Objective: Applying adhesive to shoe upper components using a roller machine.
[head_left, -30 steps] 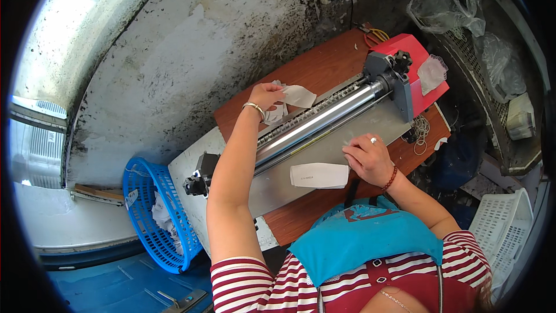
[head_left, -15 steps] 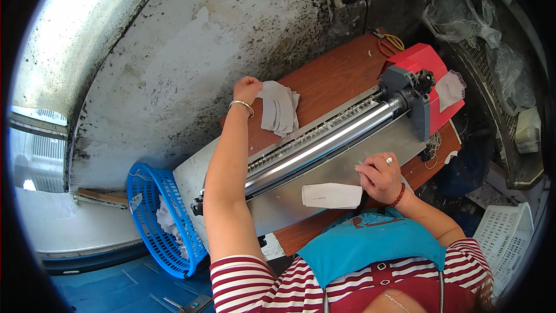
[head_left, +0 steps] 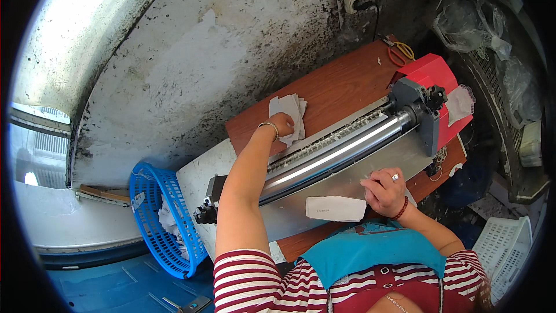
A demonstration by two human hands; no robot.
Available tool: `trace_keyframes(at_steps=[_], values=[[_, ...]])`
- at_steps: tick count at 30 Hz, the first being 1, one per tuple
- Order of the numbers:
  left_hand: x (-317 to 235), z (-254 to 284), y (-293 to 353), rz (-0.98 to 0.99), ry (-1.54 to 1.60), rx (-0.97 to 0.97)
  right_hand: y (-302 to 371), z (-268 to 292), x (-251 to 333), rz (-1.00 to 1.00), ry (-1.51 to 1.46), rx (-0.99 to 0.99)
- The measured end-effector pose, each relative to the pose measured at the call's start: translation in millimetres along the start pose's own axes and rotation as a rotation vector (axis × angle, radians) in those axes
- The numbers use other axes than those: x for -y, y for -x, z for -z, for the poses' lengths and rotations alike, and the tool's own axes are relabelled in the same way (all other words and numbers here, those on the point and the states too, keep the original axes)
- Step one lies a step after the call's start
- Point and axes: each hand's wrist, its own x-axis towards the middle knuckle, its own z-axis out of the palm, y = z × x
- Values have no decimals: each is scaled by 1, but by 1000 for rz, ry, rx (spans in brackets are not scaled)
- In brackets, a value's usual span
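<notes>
A fanned pile of flat white pieces (head_left: 294,107), paper or cloth, lies on the brown board behind a long roller machine (head_left: 341,150). My left hand (head_left: 282,124) rests on the near left part of that pile. Its fingers are curled in, and the tips are hidden. On the machine's front metal plate (head_left: 301,188) lies a neat white stack (head_left: 336,208) of similar pieces, with small print on top. Just right of the stack is my right hand (head_left: 385,191), fingers bent and thumb near the index finger. Whatever it may pinch is too small to name.
A blue basket (head_left: 174,208) with white scraps stands at the left end of the machine. The machine's red housing (head_left: 425,72) is at the right. Beyond it hang clear plastic bags (head_left: 475,26). A white crate (head_left: 507,246) stands at lower right, and a stained wall (head_left: 191,64) rises behind.
My left hand has come from the pile's far left corner nearer and rightward, onto its near left part. My right hand stays beside the white stack. The whole view has shifted slightly.
</notes>
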Motion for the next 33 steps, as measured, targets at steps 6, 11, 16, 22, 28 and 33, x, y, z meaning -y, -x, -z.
trace_keyframes(at_steps=[6,11,16,22,28,33], values=[[-18,17,4,206,141,-88,3,4,0,-2,8,6],[0,13,1,114,123,-244,-10,7,7,-105,-185,66],[-45,45,20,-130,259,-314,-21,17,36,157,-235,297],[-94,37,66,-168,416,-223,-6,4,38,195,-216,299],[-119,29,106,-179,471,-201,1,3,36,247,-194,169],[-127,17,118,-126,589,-181,-2,21,15,295,22,62]])
